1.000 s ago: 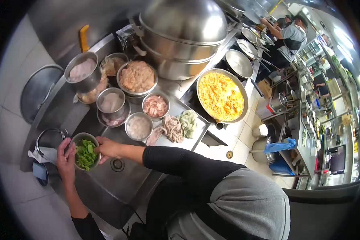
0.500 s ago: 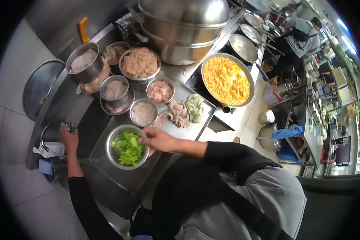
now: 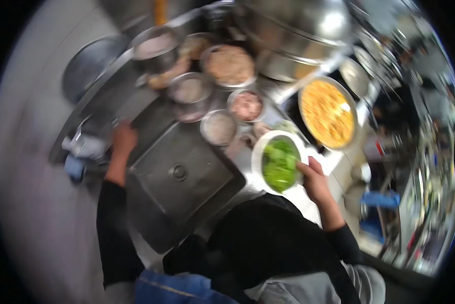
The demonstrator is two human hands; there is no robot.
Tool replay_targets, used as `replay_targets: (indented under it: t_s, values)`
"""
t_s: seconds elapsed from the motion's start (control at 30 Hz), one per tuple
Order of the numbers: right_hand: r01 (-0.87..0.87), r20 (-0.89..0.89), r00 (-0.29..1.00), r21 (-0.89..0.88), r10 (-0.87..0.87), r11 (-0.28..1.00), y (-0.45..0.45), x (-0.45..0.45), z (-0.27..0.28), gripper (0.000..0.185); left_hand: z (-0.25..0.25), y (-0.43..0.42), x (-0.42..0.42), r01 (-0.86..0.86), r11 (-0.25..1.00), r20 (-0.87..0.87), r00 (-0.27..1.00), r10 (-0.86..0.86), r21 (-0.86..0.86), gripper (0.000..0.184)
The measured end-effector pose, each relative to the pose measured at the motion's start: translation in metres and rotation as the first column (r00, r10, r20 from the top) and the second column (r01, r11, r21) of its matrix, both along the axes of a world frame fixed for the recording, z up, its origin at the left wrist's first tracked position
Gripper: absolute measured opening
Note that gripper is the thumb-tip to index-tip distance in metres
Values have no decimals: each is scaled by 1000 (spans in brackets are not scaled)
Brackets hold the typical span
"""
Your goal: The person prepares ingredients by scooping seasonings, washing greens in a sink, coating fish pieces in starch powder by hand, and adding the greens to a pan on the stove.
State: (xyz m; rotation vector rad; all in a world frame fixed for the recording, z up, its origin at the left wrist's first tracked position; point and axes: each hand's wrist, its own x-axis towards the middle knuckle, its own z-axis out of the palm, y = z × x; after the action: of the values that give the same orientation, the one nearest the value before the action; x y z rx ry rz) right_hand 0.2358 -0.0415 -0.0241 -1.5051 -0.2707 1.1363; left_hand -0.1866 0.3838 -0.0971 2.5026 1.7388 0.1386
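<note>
My right hand (image 3: pixel 314 181) grips the rim of a metal bowl (image 3: pixel 258 164) of chopped green vegetables (image 3: pixel 279 166). The bowl is over the counter, just right of the sink (image 3: pixel 207 202), whose drain shows at the bottom. At the sink's far left side, my left hand (image 3: pixel 124 139) is close to the faucet (image 3: pixel 81 133); motion blurs its fingers, so contact is unclear. Behind the sink stand metal bowls of pale raw meat, one with pink pieces (image 3: pixel 246 105) and another with whitish pieces (image 3: pixel 219 127).
A wide pan of yellow-orange food (image 3: pixel 327 114) sits on the stove at right. A large lidded steamer pot (image 3: pixel 293 38) stands at the back. A round lid (image 3: pixel 92 66) leans at the left wall. Shelving with kitchenware (image 3: pixel 422 202) lines the far right.
My right hand has carried the bowl of greens rightward, from over the sink to over the counter. My left hand stays near the faucet, its fingers less extended. The view has shifted.
</note>
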Motion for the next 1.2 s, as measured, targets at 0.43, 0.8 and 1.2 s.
replay_targets:
  t_s: [0.43, 0.8, 1.2]
  values:
    - [408, -45, 911, 231, -409, 883, -157, 142, -52, 21, -38, -100, -2, -36, 994, 177, 984, 17, 101, 58]
    - [576, -95, 814, 9, -572, 818, -347, 282, -186, 17, -155, -346, 46, -367, 902, 523, 735, 431, -227, 39]
    - [580, -59, 768, -357, -637, 732, -432, 350, -241, 6, -140, -434, 143, -95, 945, -102, 986, 133, 314, 41]
